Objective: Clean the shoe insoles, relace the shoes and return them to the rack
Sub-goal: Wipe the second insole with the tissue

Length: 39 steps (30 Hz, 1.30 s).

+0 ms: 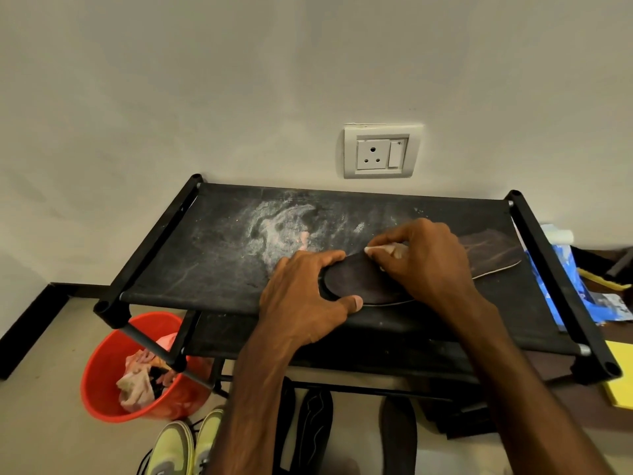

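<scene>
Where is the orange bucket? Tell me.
Head view, lower left: the orange bucket stands on the floor by the front left leg of the rack, with the yellow shoes near its right side.

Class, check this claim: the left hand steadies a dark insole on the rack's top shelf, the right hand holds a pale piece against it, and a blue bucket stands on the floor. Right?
The head view shows the bucket is red, not blue. The rest holds: left hand steadying the insole on the top shelf, right hand holding the pale piece against it.
</scene>
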{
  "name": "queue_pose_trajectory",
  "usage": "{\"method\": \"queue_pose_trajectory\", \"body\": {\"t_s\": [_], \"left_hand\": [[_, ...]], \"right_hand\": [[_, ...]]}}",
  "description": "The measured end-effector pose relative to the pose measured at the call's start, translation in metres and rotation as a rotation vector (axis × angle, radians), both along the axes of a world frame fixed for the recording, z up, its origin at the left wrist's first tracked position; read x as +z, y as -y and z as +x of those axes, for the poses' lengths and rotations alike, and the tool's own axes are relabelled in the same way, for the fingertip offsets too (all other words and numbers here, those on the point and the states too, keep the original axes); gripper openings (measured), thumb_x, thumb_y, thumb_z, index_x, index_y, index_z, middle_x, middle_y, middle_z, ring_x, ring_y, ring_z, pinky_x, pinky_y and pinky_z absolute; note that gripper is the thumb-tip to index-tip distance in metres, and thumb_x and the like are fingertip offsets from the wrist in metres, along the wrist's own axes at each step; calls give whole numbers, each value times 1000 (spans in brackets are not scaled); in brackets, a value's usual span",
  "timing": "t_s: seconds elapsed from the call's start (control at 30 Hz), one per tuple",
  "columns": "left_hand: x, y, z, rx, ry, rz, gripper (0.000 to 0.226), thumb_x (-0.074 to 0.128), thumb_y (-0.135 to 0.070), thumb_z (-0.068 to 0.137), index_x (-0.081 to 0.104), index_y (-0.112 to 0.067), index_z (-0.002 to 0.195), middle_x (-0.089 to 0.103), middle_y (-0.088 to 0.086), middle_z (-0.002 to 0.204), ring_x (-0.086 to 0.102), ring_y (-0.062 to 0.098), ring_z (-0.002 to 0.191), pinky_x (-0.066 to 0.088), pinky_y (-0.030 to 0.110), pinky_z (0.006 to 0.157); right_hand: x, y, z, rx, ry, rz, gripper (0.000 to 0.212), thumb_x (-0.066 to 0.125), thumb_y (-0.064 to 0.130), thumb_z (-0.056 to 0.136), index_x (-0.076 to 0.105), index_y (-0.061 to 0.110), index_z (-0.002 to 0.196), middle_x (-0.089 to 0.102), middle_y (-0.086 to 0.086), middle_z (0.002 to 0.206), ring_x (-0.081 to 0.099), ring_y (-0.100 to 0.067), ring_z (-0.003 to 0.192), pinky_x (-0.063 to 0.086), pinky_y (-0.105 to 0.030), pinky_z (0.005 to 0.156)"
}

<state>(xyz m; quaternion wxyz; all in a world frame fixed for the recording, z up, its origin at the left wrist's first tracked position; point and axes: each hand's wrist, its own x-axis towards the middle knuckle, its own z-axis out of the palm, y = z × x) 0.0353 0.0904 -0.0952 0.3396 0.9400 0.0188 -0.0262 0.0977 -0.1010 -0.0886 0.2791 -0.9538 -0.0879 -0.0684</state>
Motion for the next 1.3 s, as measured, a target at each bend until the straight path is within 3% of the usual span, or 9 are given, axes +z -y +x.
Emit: {"method": "queue_pose_trajectory", "body": {"t_s": [0.07, 0.2, 0.37, 0.53, 0.67, 0.83, 0.93, 1.13, 1.3], "left_hand": [[0, 0, 0, 11, 6, 5, 74, 81, -55, 74, 52, -46, 141, 52, -18, 134, 42, 11, 131, 44, 42, 108], [0, 2, 1, 28, 2, 10, 75, 82, -54, 73, 52, -47, 141, 53, -20, 135, 44, 10, 131, 44, 39, 106], [0, 2, 2, 35, 9, 6, 76, 84, -54, 71, 53, -49, 140, 53, -20, 134, 46, 10, 130, 46, 43, 106], [-3, 0, 2, 19, 13, -18, 76, 84, -55, 70, 53, -49, 139, 55, -19, 133, 49, 11, 128, 47, 44, 106], [-5, -1, 3, 13, 19, -21, 76, 83, -56, 70, 53, -48, 139, 55, -19, 131, 48, 11, 129, 46, 44, 106], [-5, -2, 3, -3, 26, 0, 75, 82, -55, 72, 52, -45, 140, 54, -15, 132, 47, 12, 128, 45, 43, 107], [-5, -2, 3, -4, 30, 5, 75, 82, -56, 71, 53, -45, 140, 54, -15, 131, 47, 13, 127, 45, 43, 107], [-7, -1, 5, 18, 25, -1, 77, 83, -59, 69, 54, -47, 139, 55, -18, 131, 50, 11, 127, 48, 43, 104], [-5, 0, 4, 30, 11, 16, 77, 83, -56, 70, 51, -49, 140, 52, -19, 134, 46, 10, 129, 46, 44, 106]], "right_hand": [[7, 7, 3, 133, -126, 2, 10, 78, 40, 85, 81, 42, 95, 78, 12, 97, 71, -10, 93, 60, -43, 84], [29, 22, -1, 365, -374, 15, 11, 83, 30, 83, 83, 38, 89, 77, 19, 87, 70, 2, 86, 61, -30, 84], [47, 30, -8, 480, -539, -23, 9, 83, 27, 82, 83, 35, 86, 79, 10, 87, 74, -7, 86, 62, -33, 83], [49, 32, -9, 433, -505, -92, 5, 84, 38, 79, 81, 37, 84, 78, 14, 85, 73, -4, 83, 62, -36, 83], [36, 29, -1, 199, -285, -193, 10, 82, 52, 77, 78, 49, 86, 75, 18, 87, 68, -5, 87, 61, -41, 81], [15, 15, 0, 30, -46, -191, 13, 78, 49, 82, 78, 47, 95, 76, 8, 98, 69, -22, 94, 58, -39, 80], [4, 6, 0, -16, 28, -108, 11, 76, 42, 85, 79, 44, 96, 77, 5, 99, 69, -23, 94, 58, -41, 81], [22, 20, 3, 281, -284, -43, 12, 81, 29, 85, 82, 39, 92, 77, 15, 94, 70, -4, 90, 59, -37, 88], [46, 31, -8, 474, -494, -58, 10, 83, 24, 83, 83, 33, 88, 78, 10, 85, 73, -5, 83, 61, -32, 83]]}}
